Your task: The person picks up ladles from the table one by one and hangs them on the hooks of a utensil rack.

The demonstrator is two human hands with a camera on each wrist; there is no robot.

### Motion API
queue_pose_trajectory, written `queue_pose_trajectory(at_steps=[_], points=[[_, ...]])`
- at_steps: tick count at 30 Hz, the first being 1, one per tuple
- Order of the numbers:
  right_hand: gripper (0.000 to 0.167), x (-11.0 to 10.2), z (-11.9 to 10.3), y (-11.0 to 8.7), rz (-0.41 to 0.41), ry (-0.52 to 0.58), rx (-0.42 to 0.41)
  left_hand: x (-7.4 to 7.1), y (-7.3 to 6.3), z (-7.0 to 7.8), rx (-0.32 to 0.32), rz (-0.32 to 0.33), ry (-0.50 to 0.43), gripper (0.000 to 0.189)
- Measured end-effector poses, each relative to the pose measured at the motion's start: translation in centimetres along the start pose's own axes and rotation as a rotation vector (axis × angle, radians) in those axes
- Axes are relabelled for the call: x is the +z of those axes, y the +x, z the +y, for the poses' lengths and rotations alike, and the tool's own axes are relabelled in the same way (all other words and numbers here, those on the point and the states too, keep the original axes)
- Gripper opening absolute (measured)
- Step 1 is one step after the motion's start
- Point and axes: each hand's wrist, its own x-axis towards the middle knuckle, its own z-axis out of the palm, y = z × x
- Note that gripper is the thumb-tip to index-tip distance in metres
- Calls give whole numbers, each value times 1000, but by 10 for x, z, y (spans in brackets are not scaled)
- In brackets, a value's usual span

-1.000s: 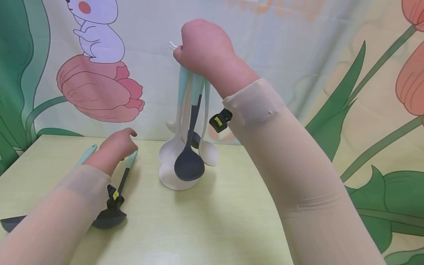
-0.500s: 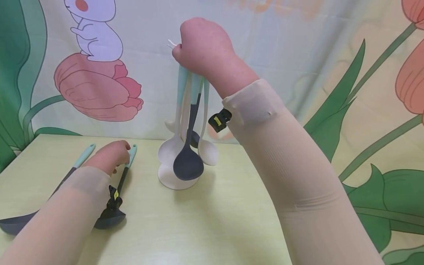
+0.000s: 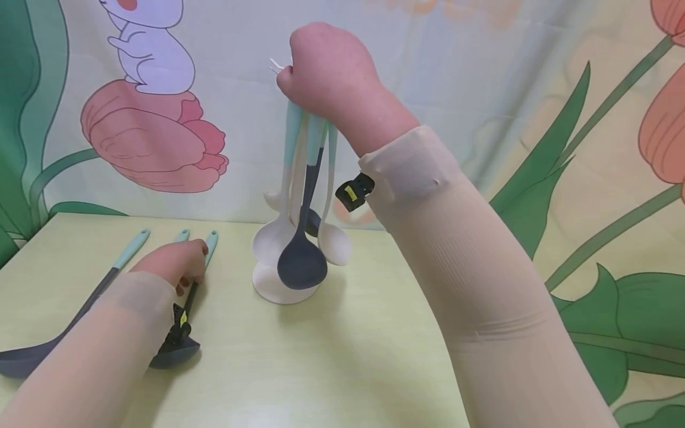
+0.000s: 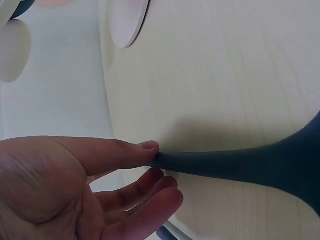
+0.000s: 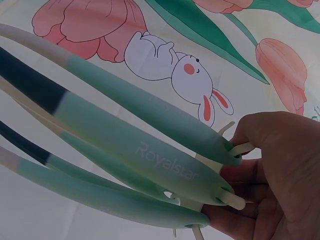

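Observation:
My left hand point(image 3: 176, 258) is low over the table at the left, its thumb and fingers pinching the dark shaft of a ladle point(image 3: 175, 355). In the left wrist view, the thumb lies along one side of this shaft point(image 4: 215, 164) and the fingers along the other. High in the middle, my right hand point(image 3: 332, 71) grips the top of a white utensil stand point(image 3: 283, 291). Turquoise-handled utensils hang from its hooks, including a dark ladle point(image 3: 302, 264) and a white spoon-like one point(image 3: 335, 245). Their handle ends point(image 5: 165, 165) hang close to my right fingers.
Another dark utensil with a deep bowl point(image 3: 27, 359) lies at the far left of the table point(image 3: 342, 368). One more turquoise handle end point(image 3: 182, 235) shows behind my left hand. A printed cloth point(image 3: 235, 119) with tulips and a rabbit hangs behind the table.
My left hand has lowered onto the ladle and moved slightly toward me, its fingers closing round the shaft. The right hand keeps its hold on the stand.

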Motion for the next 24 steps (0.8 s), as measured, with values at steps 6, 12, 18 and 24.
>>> queue_pose_trajectory(at_steps=[6,12,18,24], points=[[19,-2,-3,0,-13,-4,-9,6,-19,4,-38,-9,75,79],[19,-1,-2,-1,-8,4,-7,10,-33,11,-52,-4,110,83],[17,0,1,0,-6,21,-7,10,-17,6,-49,13,83,85],[17,1,6,-1,-1,27,-22,11,16,-4,-23,24,19,87]])
